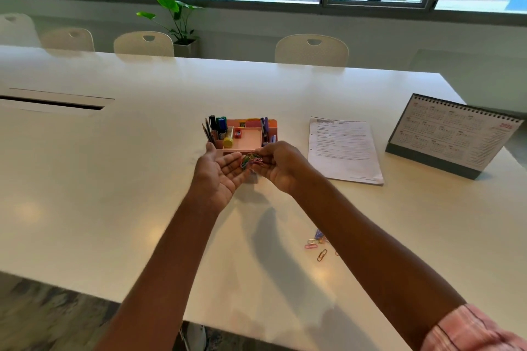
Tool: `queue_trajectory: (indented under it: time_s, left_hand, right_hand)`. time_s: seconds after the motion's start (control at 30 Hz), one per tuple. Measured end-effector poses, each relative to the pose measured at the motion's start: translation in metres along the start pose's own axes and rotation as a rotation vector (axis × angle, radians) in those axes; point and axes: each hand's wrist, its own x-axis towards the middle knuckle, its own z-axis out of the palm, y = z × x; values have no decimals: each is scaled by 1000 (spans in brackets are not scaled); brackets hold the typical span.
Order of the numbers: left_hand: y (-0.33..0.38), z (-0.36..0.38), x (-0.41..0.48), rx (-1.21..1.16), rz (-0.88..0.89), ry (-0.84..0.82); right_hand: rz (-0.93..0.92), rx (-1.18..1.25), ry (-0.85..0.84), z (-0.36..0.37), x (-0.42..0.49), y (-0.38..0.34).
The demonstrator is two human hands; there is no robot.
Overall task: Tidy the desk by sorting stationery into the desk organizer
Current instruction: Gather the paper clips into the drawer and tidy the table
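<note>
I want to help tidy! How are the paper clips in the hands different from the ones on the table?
The held clips are bunched together between the left hand and right hand, by the organizer; the table clips lie scattered flat nearer the person. Both are colourful.

Organizer on table, papers to its right, calendar further right — clips nearer

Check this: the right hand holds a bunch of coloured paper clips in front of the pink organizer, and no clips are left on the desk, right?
Not quite. The right hand holds the bunch of paper clips in front of the pink organizer, but the head view shows a few loose clips lying on the desk.
</note>
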Motion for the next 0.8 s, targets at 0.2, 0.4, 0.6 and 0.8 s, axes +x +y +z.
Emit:
queue_trajectory:
  time_s: [0.2,0.4,0.6,0.8]
  left_hand:
    - [13,-3,15,-11,-39,-20]
    - [10,-5,14,-12,35,-20]
    - [-1,-5,1,12,119,-52]
    - [-45,-2,-23,278,137,-179]
  right_hand:
    - [68,-24,-27,26,9,0]
    - [64,-2,-81,22,15,4]
    - [1,-23,-127,-4,18,2]
    - [-207,-475,-126,-72,-6,7]
